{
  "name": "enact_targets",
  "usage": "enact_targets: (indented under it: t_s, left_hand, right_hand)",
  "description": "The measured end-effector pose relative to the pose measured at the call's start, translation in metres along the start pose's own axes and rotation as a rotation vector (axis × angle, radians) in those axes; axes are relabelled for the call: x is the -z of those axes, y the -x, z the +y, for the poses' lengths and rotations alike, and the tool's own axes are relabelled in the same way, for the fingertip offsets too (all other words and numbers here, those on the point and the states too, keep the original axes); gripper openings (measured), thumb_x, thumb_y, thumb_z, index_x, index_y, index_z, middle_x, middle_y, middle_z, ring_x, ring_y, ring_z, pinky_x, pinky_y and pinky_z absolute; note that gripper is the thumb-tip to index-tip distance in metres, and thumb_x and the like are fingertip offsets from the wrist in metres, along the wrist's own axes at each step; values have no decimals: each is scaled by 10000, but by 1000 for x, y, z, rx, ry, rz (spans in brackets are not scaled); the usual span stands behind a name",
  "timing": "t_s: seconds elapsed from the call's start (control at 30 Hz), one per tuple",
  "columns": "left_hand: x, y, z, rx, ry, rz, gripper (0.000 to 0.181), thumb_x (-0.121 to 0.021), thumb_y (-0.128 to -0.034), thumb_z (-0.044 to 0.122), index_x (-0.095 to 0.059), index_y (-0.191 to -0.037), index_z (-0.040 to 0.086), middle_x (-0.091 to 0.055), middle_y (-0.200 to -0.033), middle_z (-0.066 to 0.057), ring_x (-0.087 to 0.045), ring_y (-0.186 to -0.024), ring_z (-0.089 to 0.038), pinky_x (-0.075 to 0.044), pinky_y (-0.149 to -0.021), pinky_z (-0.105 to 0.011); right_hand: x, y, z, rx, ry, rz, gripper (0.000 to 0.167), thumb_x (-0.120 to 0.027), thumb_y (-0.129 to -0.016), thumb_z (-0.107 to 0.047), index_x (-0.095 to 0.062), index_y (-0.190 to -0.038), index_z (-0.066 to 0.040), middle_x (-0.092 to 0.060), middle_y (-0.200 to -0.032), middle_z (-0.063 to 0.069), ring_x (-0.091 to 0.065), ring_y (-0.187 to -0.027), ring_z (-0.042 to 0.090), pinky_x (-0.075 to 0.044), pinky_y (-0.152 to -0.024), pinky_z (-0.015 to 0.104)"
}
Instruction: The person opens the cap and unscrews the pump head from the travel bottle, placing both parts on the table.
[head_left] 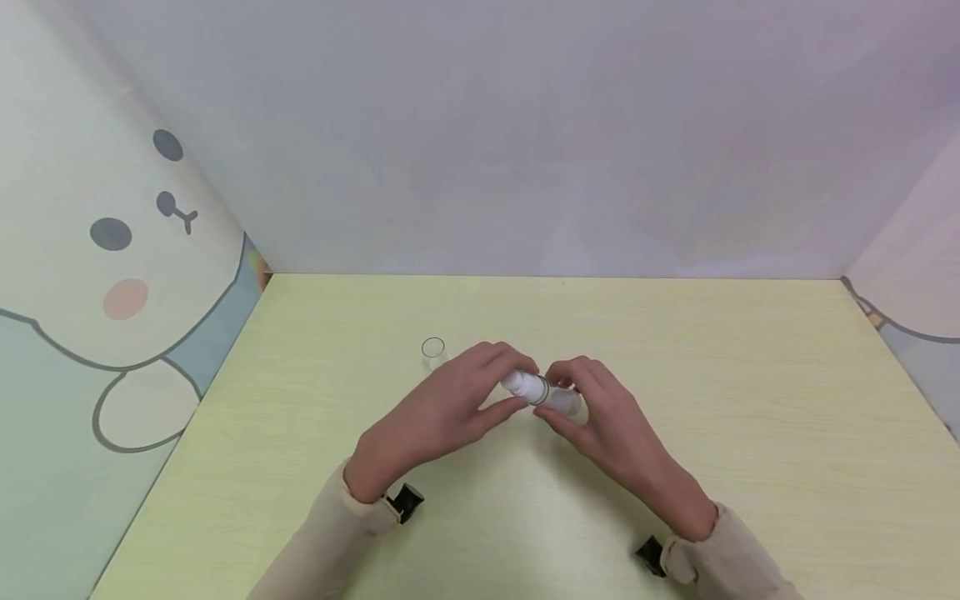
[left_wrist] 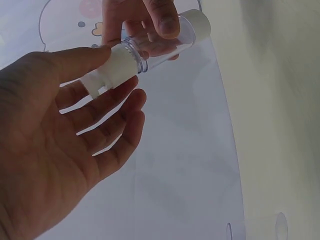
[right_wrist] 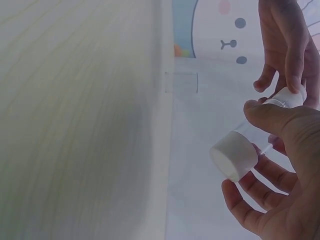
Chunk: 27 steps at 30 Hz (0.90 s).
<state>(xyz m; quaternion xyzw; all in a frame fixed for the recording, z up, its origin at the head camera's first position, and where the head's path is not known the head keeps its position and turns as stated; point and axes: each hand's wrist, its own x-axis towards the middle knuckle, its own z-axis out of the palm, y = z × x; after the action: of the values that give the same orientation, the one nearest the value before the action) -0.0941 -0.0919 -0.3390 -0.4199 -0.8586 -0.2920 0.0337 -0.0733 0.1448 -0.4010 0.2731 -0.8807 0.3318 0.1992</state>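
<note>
Between the two hands, above the table, is a small clear bottle (left_wrist: 175, 46) with a white base (right_wrist: 234, 156) and a white top piece (left_wrist: 118, 66). My left hand (head_left: 442, 410) pinches the white top between thumb and fingers. From the other side, my right hand (head_left: 613, 427) grips the transparent body, its thumb lying across it in the right wrist view. The bottle is tilted and its inside looks see-through. A clear, tube-shaped cap (head_left: 432, 350) stands on the table beyond the left hand, apart from both hands.
A pale wood-grain table (head_left: 750, 400) lies under the hands. A light plain wall (head_left: 555, 150) rises at its far edge, with cartoon-printed panels (head_left: 67, 275) at the sides. Black wrist mounts (head_left: 408, 502) stick out near both cuffs.
</note>
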Motion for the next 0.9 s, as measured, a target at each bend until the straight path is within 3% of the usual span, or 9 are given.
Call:
enact_targets:
  t_s: [0.1,0.27,0.4,0.5,0.63,0.9]
  left_hand:
    - [-1,-1,0,-19,-11,-6,332,-757,-971,167,-624,-1274,140,-636,-1222,35,-587,-1131,-123,-537,-992,-270]
    - [-3,-3,-2,-129,-12,-11,417,-729,-925,-31,-599,-1298,103,-596,-1297,-13,-568,-1250,-178,-496,-1089,-283]
    - [-2,-4,-4,-204,-38,21,375,-667,-936,-95,-637,-1235,130,-633,-1246,-1,-606,-1194,-167,-507,-1053,-250]
    - [0,-3,-6,-226,-43,45,298,-685,-959,-43,-673,-1192,142,-666,-1211,20,-651,-1099,-125,-528,-981,-211]
    - [2,-2,-6,-215,-53,64,227,-734,-966,59,-690,-1172,144,-692,-1163,47,-676,-959,-80,-541,-880,-188]
    - [2,1,-4,-103,-180,120,236,-762,-971,268,-725,-1193,198,-716,-1034,107,-614,-803,-74,-500,-743,-243]
  right_hand:
    - [0,0,0,7,2,5,497,-937,-756,-101,-618,-1137,-123,-646,-1013,-18,-605,-967,156,-540,-772,292]
    - [1,0,1,16,7,16,504,-935,-756,-99,-615,-1145,-108,-641,-1016,1,-600,-960,165,-532,-757,282]
    - [1,0,1,15,5,15,500,-935,-758,-106,-617,-1144,-117,-644,-1013,-3,-594,-956,159,-522,-748,275]
    - [1,0,1,15,-2,10,498,-934,-761,-106,-617,-1146,-118,-646,-1013,-9,-596,-957,157,-528,-749,280]
    - [2,0,0,12,-12,8,497,-933,-763,-105,-617,-1146,-119,-640,-1005,-22,-589,-945,142,-521,-748,272]
    - [1,-1,0,38,-44,16,517,-935,-753,-87,-621,-1163,-109,-641,-1024,-46,-597,-961,127,-517,-786,260]
